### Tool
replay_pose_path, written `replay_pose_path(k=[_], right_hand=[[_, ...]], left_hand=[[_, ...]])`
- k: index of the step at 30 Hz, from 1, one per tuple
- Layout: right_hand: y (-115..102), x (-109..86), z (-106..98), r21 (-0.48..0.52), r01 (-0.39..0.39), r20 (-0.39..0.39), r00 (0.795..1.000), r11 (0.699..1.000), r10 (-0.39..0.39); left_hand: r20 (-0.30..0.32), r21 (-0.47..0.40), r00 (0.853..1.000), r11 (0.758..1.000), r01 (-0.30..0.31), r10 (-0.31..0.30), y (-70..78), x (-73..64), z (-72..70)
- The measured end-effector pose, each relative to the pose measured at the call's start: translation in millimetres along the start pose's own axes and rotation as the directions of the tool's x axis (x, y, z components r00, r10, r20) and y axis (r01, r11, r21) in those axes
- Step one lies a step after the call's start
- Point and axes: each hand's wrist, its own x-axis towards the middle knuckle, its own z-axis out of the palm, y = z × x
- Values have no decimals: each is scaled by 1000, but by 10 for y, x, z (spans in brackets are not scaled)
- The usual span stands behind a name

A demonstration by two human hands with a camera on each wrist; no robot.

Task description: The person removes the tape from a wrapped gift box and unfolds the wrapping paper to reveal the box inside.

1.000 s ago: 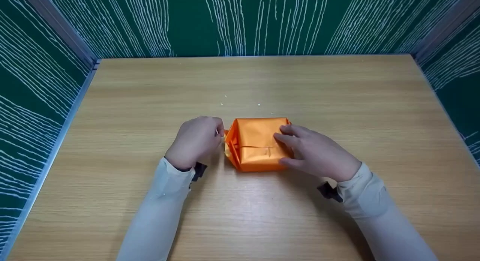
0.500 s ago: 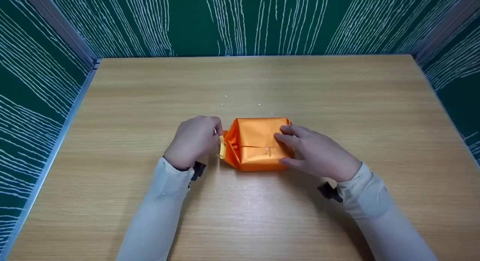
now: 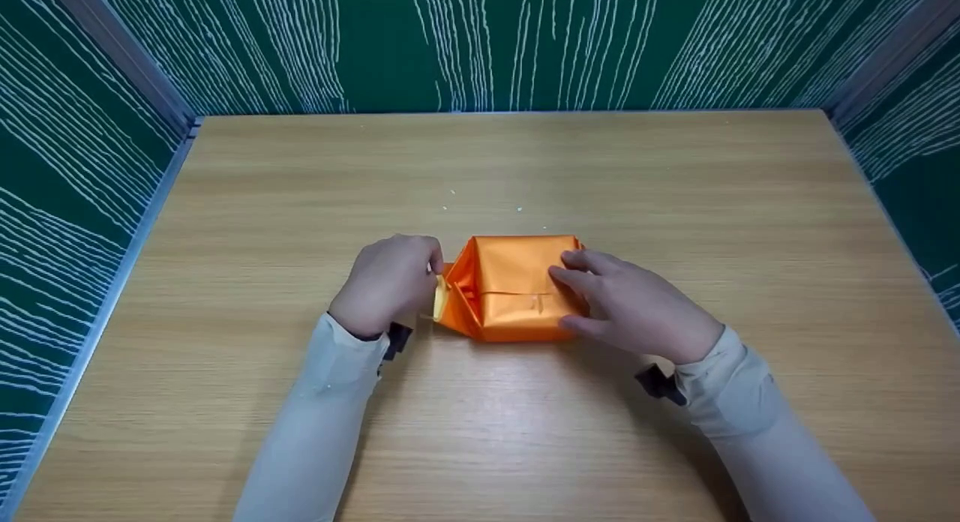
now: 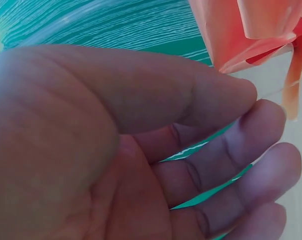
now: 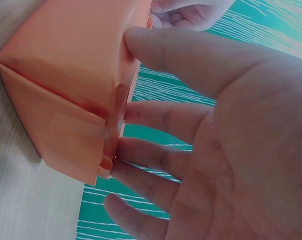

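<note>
A box wrapped in shiny orange paper (image 3: pixel 510 282) lies on the wooden table (image 3: pixel 480 162) in front of me. My left hand (image 3: pixel 431 278) is at its left end and pinches a pale yellowish strip (image 3: pixel 441 298) on the folded end flap. In the left wrist view, thumb and forefinger (image 4: pixel 258 97) meet on that thin strip (image 4: pixel 276 91) below the loose orange flap (image 4: pixel 250 30). My right hand (image 3: pixel 562 297) rests on the box's right end, fingers laid over the top and thumb at the near side. The right wrist view shows the fingers (image 5: pixel 141 150) touching the box (image 5: pixel 76 65).
Green panels with white streaks (image 3: pixel 495 42) wall the table on three sides, with metal rails (image 3: pixel 112 49) at the corners. A few white specks (image 3: pixel 450 196) lie just behind the box.
The left hand has drawn the pale strip and the end flap slightly out to the left and toward me. The right hand and the box have stayed put.
</note>
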Motion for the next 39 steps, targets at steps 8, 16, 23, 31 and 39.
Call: replay_pose_path(k=[8, 16, 23, 31, 39], right_hand=[[-2, 7, -2, 1, -21, 19, 1000, 1000, 21], [-4, 9, -10, 3, -21, 22, 1000, 1000, 21], [-7, 15, -3, -5, -32, 27, 999, 999, 32], [4, 14, 8, -10, -14, 12, 1000, 1000, 14], [-3, 9, -7, -11, -18, 12, 1000, 1000, 19]], left_hand=[[49, 24, 997, 998, 59, -60, -48, 9, -10], [1, 55, 993, 991, 121, -121, -83, 21, -28], [-255, 2, 965, 998, -55, 54, 65, 12, -27], [-232, 47, 928, 956, -288, 291, 288, -9, 71], [-87, 90, 930, 932, -350, 358, 382, 39, 308]])
